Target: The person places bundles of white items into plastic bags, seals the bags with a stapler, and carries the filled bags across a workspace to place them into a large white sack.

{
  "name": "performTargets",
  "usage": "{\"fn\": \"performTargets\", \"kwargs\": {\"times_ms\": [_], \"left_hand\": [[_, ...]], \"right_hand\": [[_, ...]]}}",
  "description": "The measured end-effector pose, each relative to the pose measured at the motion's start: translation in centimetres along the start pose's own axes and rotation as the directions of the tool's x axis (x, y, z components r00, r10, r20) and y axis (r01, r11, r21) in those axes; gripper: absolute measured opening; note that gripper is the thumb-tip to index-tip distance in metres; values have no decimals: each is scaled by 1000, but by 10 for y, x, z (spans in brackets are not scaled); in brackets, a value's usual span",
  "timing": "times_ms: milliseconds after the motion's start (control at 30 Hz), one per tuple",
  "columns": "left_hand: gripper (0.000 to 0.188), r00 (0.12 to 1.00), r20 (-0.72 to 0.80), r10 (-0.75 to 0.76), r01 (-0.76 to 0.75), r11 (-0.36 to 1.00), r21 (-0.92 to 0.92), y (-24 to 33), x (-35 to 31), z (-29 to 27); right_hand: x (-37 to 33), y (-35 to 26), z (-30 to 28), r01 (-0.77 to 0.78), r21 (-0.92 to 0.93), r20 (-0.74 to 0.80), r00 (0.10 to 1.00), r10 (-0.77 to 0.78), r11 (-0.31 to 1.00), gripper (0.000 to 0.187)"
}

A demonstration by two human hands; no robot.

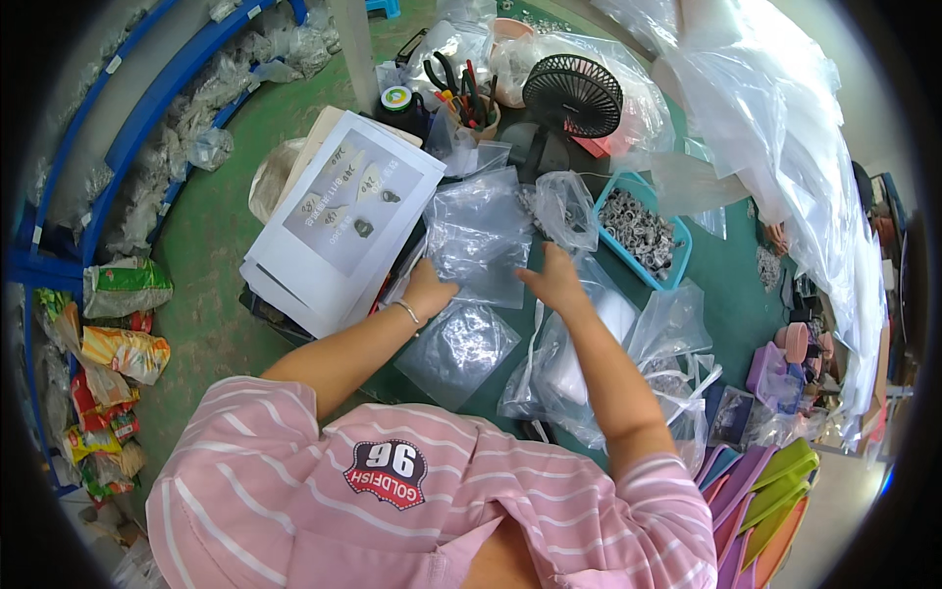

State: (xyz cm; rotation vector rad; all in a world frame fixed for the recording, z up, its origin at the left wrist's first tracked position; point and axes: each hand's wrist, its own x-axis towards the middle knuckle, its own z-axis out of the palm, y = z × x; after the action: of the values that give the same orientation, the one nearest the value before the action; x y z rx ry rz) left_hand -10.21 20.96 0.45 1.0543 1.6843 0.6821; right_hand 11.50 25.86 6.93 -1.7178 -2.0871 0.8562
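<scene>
From where I stand, clear plastic bags [478, 257] lie flat on the green counter [743, 294], between the left hand [427, 292] at their left edge and the right hand [556, 280] at their right. Both thumbs point inward, but I can't tell whether either hand's fingers are closed on the plastic. Printed sheets [324, 263] lie left, a turquoise tray [628, 260] of small metallic pieces right.
</scene>
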Motion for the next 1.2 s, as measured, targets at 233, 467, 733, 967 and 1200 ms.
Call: {"fn": "performTargets", "kwargs": {"times_ms": [233,467,733,967,1200], "left_hand": [[61,963,-233,-131,166,976,137,-24,20,24],[20,961,-275,-20,-24,988,-154,-46,59,48],[35,908,-144,-393,236,766,-598,6,55,28],[23,855,350,-382,491,380,-784,11,59,18],[13,823,113,-556,474,564,-676,11,43,20]], "right_hand": [[41,80,113,-442,89,132,893,430,892,59],[85,5,62,191,-268,-322,906,-274,944,61],[68,-9,75,576,-629,475,817,-328,522,73],[113,23,113,516,-631,89,791,-606,580,34],[105,50,65,492,-222,124,871,-476,842,45]]}}
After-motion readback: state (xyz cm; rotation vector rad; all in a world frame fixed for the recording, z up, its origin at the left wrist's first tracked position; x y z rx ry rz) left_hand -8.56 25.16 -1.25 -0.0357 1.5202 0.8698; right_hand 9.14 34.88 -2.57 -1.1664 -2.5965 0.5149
